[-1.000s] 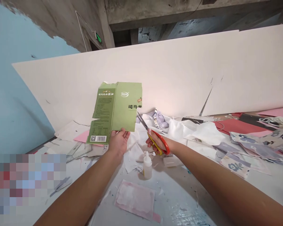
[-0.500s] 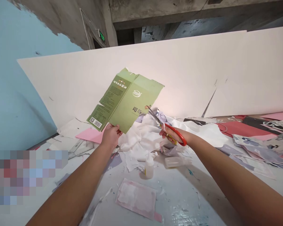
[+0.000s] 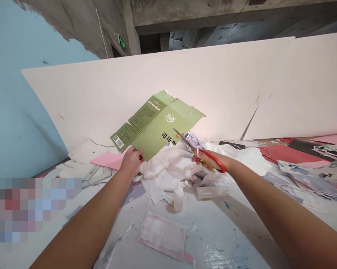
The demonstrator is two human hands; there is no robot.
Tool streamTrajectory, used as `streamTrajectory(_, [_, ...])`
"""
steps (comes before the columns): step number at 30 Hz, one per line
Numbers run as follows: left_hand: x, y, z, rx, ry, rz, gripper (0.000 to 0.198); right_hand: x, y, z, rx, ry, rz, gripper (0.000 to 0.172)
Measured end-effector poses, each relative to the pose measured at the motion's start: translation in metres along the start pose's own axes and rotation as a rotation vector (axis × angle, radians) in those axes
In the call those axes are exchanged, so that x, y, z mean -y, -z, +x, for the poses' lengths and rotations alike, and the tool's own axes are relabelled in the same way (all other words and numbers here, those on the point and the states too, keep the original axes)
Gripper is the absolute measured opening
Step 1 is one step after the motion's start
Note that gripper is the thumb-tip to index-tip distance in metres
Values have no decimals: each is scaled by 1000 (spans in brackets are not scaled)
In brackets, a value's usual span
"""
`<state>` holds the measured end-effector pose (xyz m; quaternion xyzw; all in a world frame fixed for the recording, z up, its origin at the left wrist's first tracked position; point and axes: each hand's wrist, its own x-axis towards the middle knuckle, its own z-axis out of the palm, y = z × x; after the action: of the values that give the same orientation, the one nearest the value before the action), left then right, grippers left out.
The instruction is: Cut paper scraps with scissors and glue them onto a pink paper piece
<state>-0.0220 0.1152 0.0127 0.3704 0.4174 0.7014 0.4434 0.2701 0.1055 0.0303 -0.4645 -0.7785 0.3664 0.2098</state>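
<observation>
A flattened green cardboard box (image 3: 154, 130) with printed text and a barcode is pinched at its lower edge by my left hand (image 3: 132, 160), thumb on the front. My right hand (image 3: 206, 158) is wrapped round the handles of scissors (image 3: 213, 158) with a red and a yellow grip. The scissor blades point up and left, overlapping the right part of the cardboard in view; I cannot tell whether they touch it. Below the hands, a small white squeeze bottle (image 3: 178, 200) stands upright and a clear bottle (image 3: 207, 192) lies on its side.
Crumpled white cloth (image 3: 163, 164) is heaped behind the bottles. A pale pink-edged pouch (image 3: 163, 235) lies flat in front. Fabric pieces (image 3: 320, 175) and red sheets (image 3: 288, 155) are piled at right, with pink paper (image 3: 108, 160) at left. A white board (image 3: 213, 86) stands behind the table.
The green cardboard has tilted clockwise and dropped slightly to the right in my left hand. The scissors have shifted a little right and down with my right hand.
</observation>
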Motion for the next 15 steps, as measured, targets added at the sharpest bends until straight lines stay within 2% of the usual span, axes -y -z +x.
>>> streamTrajectory(2, [-1,0,0,2,11,7,9,1,0,0,5,9,7,63])
streamTrajectory(7, [-3,2,2,2,26,16,28,3,-1,-2,6,16,14,62])
streamTrajectory(15, [-2,5,4,-22,34,27,18,3,1,-4,10,-5,0,61])
